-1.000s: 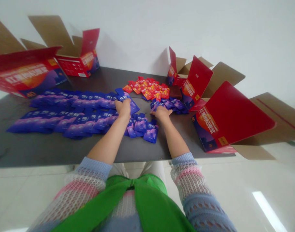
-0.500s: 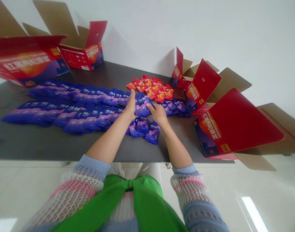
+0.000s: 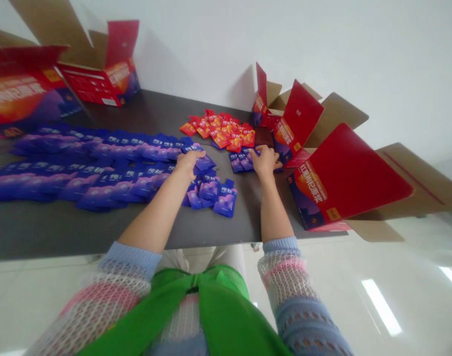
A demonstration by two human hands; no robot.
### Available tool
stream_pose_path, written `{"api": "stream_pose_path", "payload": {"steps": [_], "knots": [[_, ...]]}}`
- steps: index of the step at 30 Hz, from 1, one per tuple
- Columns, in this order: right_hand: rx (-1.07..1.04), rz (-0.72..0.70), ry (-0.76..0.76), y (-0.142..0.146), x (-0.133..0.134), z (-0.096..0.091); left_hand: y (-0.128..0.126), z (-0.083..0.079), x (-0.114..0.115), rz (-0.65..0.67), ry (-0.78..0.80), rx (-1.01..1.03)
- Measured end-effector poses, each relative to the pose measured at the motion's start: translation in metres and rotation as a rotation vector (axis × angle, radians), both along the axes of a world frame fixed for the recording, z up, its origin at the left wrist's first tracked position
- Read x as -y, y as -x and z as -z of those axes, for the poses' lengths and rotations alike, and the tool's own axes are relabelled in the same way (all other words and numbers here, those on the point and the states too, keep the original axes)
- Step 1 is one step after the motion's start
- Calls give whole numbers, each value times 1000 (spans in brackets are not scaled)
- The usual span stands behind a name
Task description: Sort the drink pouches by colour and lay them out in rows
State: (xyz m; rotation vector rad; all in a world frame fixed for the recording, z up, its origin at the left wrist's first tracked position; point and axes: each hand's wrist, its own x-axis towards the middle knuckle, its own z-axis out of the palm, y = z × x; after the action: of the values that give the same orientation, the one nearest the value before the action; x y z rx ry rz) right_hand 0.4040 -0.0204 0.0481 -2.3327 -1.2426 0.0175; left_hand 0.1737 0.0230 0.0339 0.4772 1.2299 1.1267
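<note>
My left hand [image 3: 188, 164] is closed on a small stack of blue-purple sachets [image 3: 203, 159], fingers on top at their left edge. Under and in front of that stack lie several more blue sachets [image 3: 225, 199]. Farther right, my right hand [image 3: 265, 160] rests over a small row of blue sachets [image 3: 241, 161], its fingers apart and bent down at the tips. Long overlapping rows of the same sachets [image 3: 96, 180] stretch to the left of my left hand. A heap of red-orange sachets [image 3: 220, 129] lies beyond both hands.
Open red cartons stand at the right, the nearest carton [image 3: 315, 193] with its flaps spread over the table edge. Two more open cartons, one of them a red carton [image 3: 100, 84], stand at the back left. A dark brown object [image 3: 263, 137] lies behind my right hand. A wall [image 3: 196, 54] rises behind the dark table [image 3: 111, 232].
My right hand has left the sachets in my left hand and moved right onto the small row. My left hand has tilted its stack lower. The view has shifted slightly right.
</note>
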Motion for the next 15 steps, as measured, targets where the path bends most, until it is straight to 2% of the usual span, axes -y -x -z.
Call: {"api": "stream_pose_path", "payload": {"steps": [2, 5, 11, 15], "knots": [[0, 84, 56, -20, -4, 8, -1, -3, 2, -80, -21, -33], [-24, 124, 122, -36, -12, 16, -2, -6, 6, -149, -66, -66], [55, 202, 315, -20, -35, 11, -1, -4, 6, -152, -72, -115], [-62, 157, 399, -19, -38, -1, 2, -2, 1, -159, -98, -129]]}}
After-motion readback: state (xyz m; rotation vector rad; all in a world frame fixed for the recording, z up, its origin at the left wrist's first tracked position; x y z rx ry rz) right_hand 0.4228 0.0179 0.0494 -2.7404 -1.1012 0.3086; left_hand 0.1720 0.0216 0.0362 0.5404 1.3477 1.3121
